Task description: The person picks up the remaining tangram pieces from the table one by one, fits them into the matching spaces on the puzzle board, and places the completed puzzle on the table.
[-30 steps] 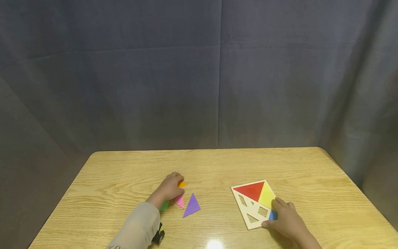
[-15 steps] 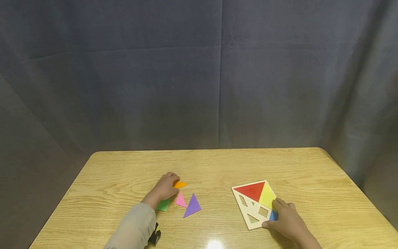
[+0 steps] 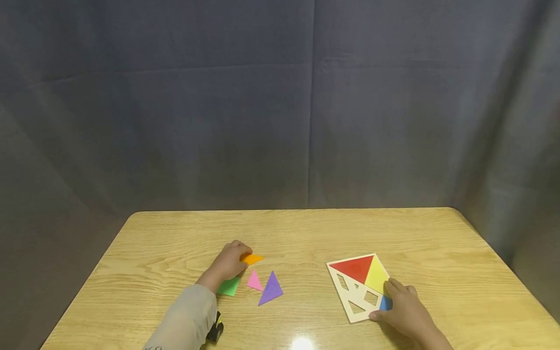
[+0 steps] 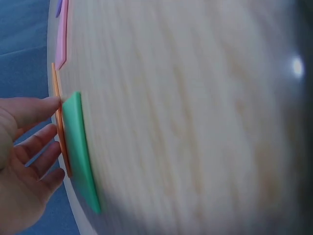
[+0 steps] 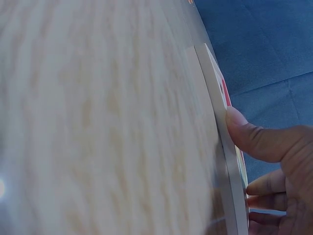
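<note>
My left hand [image 3: 229,262] pinches an orange parallelogram puzzle piece [image 3: 253,259]; in the left wrist view the thumb lies on one side of the piece [image 4: 61,129] and the fingers on the other. Just below that hand lies a green piece [image 3: 229,287], partly covered by the wrist. To its right are a small pink triangle [image 3: 254,281] and a larger purple triangle [image 3: 272,288]. My right hand [image 3: 407,311] grips the near right corner of a cream tangram board [image 3: 351,295]. Red [image 3: 354,269], yellow [image 3: 377,275] and blue [image 3: 385,303] pieces sit in the board, beside several cut-outs.
The wooden table [image 3: 302,238] has rounded far corners, and a grey curtain [image 3: 262,121] hangs behind it. A black wrist device [image 3: 216,328] shows beside the left sleeve [image 3: 185,313].
My left hand has shifted a little left with the orange piece, uncovering more of the pink triangle and green piece. The right hand and board stay in place.
</note>
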### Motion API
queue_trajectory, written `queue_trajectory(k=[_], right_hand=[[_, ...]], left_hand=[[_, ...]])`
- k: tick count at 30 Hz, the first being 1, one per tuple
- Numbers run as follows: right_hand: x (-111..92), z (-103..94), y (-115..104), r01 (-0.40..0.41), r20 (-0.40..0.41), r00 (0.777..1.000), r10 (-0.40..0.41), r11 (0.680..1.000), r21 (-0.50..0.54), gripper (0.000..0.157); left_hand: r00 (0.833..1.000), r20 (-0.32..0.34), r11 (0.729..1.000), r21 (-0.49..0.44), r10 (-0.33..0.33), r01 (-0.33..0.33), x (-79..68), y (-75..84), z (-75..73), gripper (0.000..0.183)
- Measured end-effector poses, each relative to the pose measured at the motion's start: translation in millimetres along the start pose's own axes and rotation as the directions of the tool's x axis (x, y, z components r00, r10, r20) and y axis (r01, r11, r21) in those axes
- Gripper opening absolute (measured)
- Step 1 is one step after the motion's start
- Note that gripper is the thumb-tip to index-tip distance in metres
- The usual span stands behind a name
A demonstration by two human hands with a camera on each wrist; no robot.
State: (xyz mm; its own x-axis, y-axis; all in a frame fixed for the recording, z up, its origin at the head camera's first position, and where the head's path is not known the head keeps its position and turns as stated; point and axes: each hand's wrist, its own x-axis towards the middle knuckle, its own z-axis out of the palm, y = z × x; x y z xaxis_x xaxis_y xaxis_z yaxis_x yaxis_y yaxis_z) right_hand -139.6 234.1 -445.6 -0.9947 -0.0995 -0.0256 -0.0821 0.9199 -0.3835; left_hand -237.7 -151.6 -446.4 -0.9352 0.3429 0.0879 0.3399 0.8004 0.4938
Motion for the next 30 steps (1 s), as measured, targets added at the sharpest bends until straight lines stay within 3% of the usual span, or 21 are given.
queue_trajectory(k=[14,30], right_hand=[[0.0,1.0,0.2,-0.007,0.0,1.0,0.007,1.0,0.017,0.096],[0.1,2.1,1.0,-0.002,-0.014,1.0,0.003,1.0,0.017,0.096]], left_hand=[[1.0,-0.017,1.0,0.028,-0.014,0.015,3.6,-3.5,1.5,0.023],[0.999,0.027,0.999,0.038,-0.033,0.032,7.2,-3.1,0.7,0.02]])
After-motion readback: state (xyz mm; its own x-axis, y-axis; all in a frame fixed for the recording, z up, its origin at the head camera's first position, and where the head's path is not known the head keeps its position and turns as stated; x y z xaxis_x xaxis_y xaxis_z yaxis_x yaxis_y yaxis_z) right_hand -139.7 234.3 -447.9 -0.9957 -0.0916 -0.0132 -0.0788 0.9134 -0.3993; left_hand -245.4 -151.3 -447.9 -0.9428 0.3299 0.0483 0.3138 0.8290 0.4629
